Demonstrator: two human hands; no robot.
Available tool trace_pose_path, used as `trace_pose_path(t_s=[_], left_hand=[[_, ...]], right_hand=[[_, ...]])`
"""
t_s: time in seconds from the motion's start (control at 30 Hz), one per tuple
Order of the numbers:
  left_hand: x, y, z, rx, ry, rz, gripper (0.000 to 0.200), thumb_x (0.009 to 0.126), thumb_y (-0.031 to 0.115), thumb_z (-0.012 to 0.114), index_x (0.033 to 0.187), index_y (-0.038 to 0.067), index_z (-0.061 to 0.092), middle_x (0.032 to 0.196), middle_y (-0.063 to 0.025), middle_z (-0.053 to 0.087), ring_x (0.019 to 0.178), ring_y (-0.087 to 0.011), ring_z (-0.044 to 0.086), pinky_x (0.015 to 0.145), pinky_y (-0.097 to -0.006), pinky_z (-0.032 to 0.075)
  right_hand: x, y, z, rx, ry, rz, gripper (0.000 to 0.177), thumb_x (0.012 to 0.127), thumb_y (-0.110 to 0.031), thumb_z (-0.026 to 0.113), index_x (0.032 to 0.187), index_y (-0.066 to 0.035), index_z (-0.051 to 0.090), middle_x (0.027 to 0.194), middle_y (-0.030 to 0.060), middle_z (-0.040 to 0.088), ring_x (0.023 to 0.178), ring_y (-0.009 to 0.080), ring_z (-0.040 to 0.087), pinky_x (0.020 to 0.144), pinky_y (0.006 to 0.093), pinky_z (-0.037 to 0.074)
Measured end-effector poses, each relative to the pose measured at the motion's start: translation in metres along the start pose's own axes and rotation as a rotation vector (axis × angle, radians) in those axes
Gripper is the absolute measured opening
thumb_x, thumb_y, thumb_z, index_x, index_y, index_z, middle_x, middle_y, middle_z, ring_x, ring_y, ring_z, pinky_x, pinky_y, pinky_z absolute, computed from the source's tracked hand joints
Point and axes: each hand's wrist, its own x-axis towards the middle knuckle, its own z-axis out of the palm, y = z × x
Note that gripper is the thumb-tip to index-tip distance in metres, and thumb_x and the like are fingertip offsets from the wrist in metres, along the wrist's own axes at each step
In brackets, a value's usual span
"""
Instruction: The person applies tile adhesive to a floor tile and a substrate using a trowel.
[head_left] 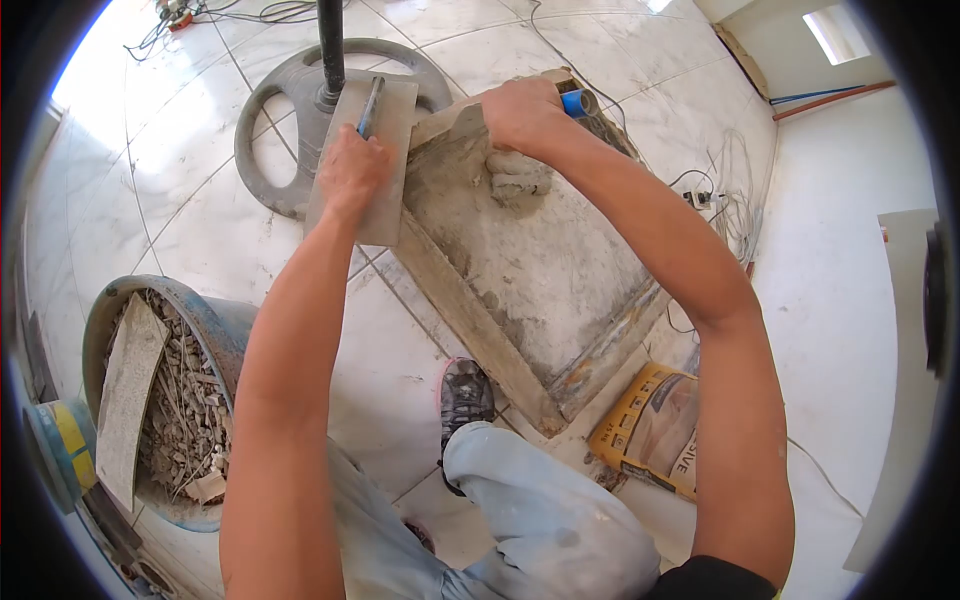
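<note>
My left hand [352, 175] is closed around the handle of a flat rectangular plastering trowel [396, 130], over the left edge of a wood-sided mixing tray [470, 325]. My right hand [525, 115] grips a blue-ended handle, likely of a pointing trowel [578, 103]; most of this tool is hidden by the hand, with a bit of grey blade showing at its left. Below the right hand, a lump of wet grey mortar [518, 178] sits in the tray, whose bottom is smeared with residue.
A round grey stand base [270, 110] with a black pole [331, 45] stands beyond the left hand. At lower left is a bucket of rubble [185, 400]. A yellow adhesive bag [650, 425] lies right of the tray. Cables and a power socket [700, 199] lie along the wall.
</note>
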Motion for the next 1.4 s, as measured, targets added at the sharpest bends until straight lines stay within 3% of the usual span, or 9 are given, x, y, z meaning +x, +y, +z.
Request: trace_pose_path(t_s=[0.17,0.3,0.43,0.53,0.67,1.0,1.1,1.3,1.4], left_hand=[[-0.018,-0.014,0.004,-0.191,0.071,-0.138,0.043,0.09,0.034,0.058,0.115,-0.001,0.055,0.111,-0.0258,0.064,0.108,-0.0434,0.06,0.091,-0.0499,0.047],[-0.093,-0.064,0.011,-0.513,0.169,-0.224,0.036,0.089,0.031,0.061,0.102,-0.003,0.057,0.093,-0.0254,0.065,0.091,-0.0434,0.061,0.087,-0.0487,0.047],[-0.182,-0.088,-0.011,-0.64,0.027,-0.385,0.032,0.091,0.029,0.061,0.097,-0.002,0.055,0.076,-0.0153,0.062,0.059,-0.0263,0.059,0.055,-0.041,0.051],[-0.206,-0.105,-0.005,-0.645,0.022,-0.39,0.03,0.092,0.029,0.061,0.096,0.0,0.055,0.072,-0.0113,0.059,0.05,-0.0207,0.055,0.043,-0.0358,0.046],[-0.206,-0.106,-0.006,-0.611,0.036,-0.33,0.03,0.092,0.029,0.062,0.095,0.0,0.054,0.07,-0.0088,0.058,0.05,-0.0194,0.053,0.043,-0.0346,0.047],[-0.198,-0.113,-0.014,-0.782,0.013,-0.308,0.025,0.095,0.028,0.061,0.09,0.007,0.048,0.06,0.0013,0.043,0.044,-0.0085,0.041,0.037,-0.0266,0.039],[-0.193,-0.104,-0.009,-0.815,0.002,-0.314,0.025,0.096,0.026,0.061,0.088,0.009,0.046,0.059,0.0024,0.043,0.043,-0.007,0.039,0.037,-0.0253,0.037],[-0.191,-0.094,0.007,-0.919,-0.025,-0.291,0.026,0.096,0.028,0.062,0.087,0.009,0.046,0.059,0.0016,0.044,0.043,-0.0074,0.04,0.037,-0.0249,0.037],[-0.193,-0.095,0.001,-0.924,-0.02,-0.291,0.026,0.096,0.028,0.062,0.088,0.009,0.046,0.059,0.0014,0.045,0.042,-0.0074,0.04,0.036,-0.0247,0.037]], right_hand=[[-0.011,-0.034,-0.004,-0.013,0.074,0.024,0.026,0.077,-0.017,0.066,0.101,-0.01,0.074,0.103,0.0113,0.072,0.097,0.0269,0.07,0.081,0.0381,0.054],[-0.015,-0.049,-0.033,-0.009,-0.032,-0.108,0.027,0.078,-0.016,0.064,0.102,-0.009,0.073,0.103,0.0125,0.072,0.097,0.0268,0.07,0.081,0.0393,0.054],[-0.007,-0.054,-0.025,-0.085,0.007,-0.111,0.029,0.078,-0.016,0.063,0.104,-0.008,0.073,0.103,0.0128,0.072,0.096,0.028,0.07,0.082,0.0402,0.053],[-0.016,-0.081,-0.028,-0.048,0.026,-0.168,0.03,0.077,-0.016,0.064,0.104,-0.008,0.073,0.104,0.0126,0.072,0.096,0.0279,0.07,0.082,0.0408,0.053],[-0.026,-0.082,-0.021,-0.012,0.071,-0.195,0.031,0.075,-0.017,0.065,0.104,-0.007,0.073,0.104,0.013,0.072,0.097,0.0287,0.07,0.082,0.0412,0.054],[0.006,0.033,0.036,-0.013,0.055,0.118,0.029,0.076,-0.021,0.069,0.104,-0.013,0.074,0.107,0.0112,0.072,0.098,0.0248,0.07,0.079,0.0374,0.054],[-0.001,0.014,0.024,-0.009,0.088,0.035,0.027,0.074,-0.016,0.068,0.098,-0.008,0.074,0.098,0.015,0.073,0.09,0.0288,0.071,0.077,0.0417,0.056],[-0.024,-0.011,0.013,0.139,0.022,-0.061,0.027,0.078,-0.016,0.066,0.103,-0.009,0.074,0.105,0.0141,0.072,0.096,0.0278,0.07,0.082,0.0401,0.054],[0.013,0.005,0.041,0.024,0.1,0.046,0.029,0.081,-0.021,0.064,0.108,-0.013,0.073,0.104,0.0076,0.072,0.1,0.0293,0.068,0.085,0.0517,0.049]])
